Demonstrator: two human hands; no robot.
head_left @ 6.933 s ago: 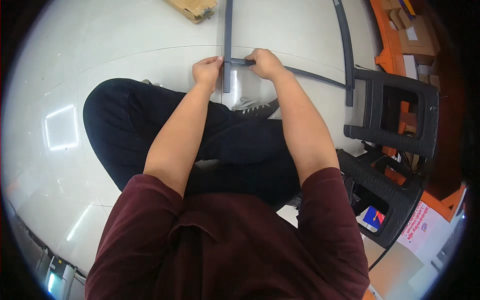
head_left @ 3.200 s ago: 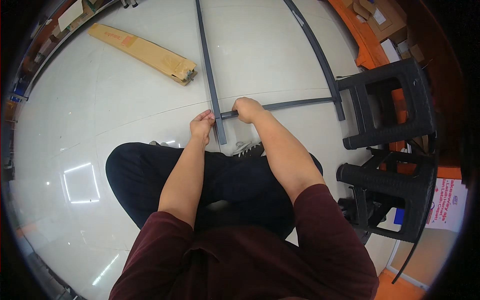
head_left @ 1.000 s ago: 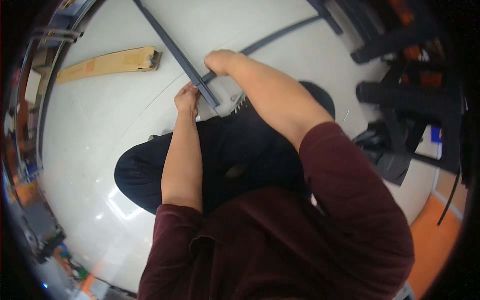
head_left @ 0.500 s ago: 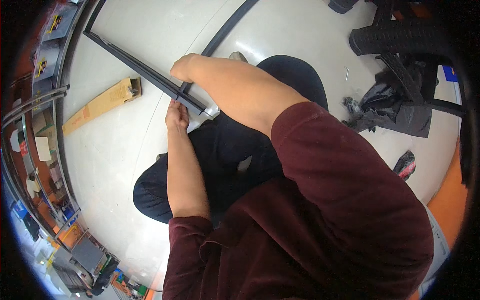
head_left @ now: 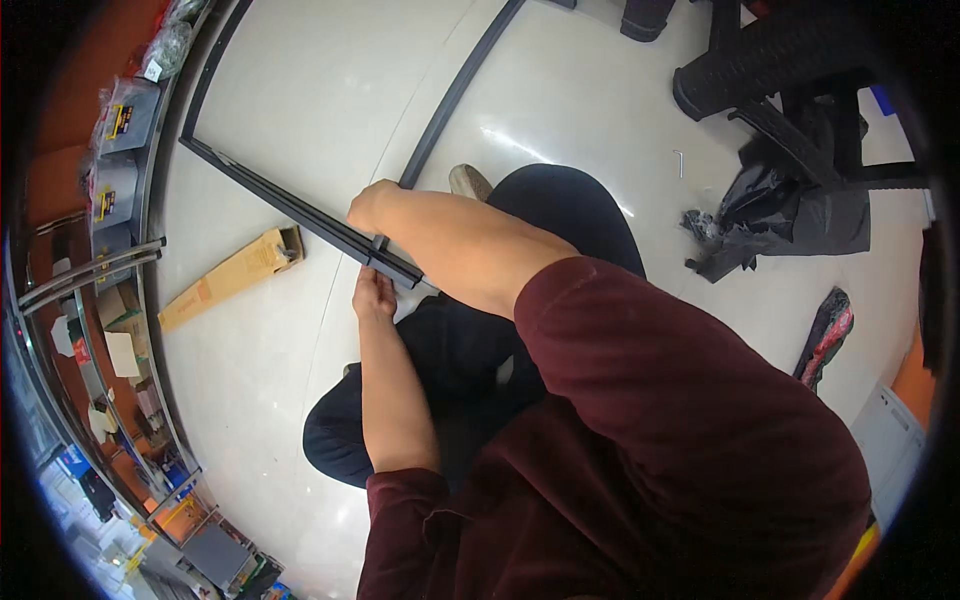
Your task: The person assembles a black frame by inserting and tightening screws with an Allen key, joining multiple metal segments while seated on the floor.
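A long black metal bar (head_left: 290, 207) runs slantwise across the floor to just in front of my lap, joined at its far end to another black bar (head_left: 207, 85). My left hand (head_left: 374, 293) is closed on the near end of the long bar, fingers at its lower side. On the bar's other side, my right hand (head_left: 372, 206) is curled close against it; its fingertips and whatever they hold are hidden. A small black upright piece (head_left: 380, 243) stands on the bar between the hands. Past my right hand, a third black bar (head_left: 455, 95) stretches away.
An opened long cardboard box (head_left: 235, 275) lies at the left, near metal shelving (head_left: 165, 150). To the right are an L-shaped hex key (head_left: 680, 163), black plastic sheeting (head_left: 765, 205), a black-and-red packet (head_left: 828, 335) and black furniture legs (head_left: 735, 85).
The whole view has shifted, so the bars, box and hands appear lower in the picture. Both hands keep nearly the same places at the bar's near end.
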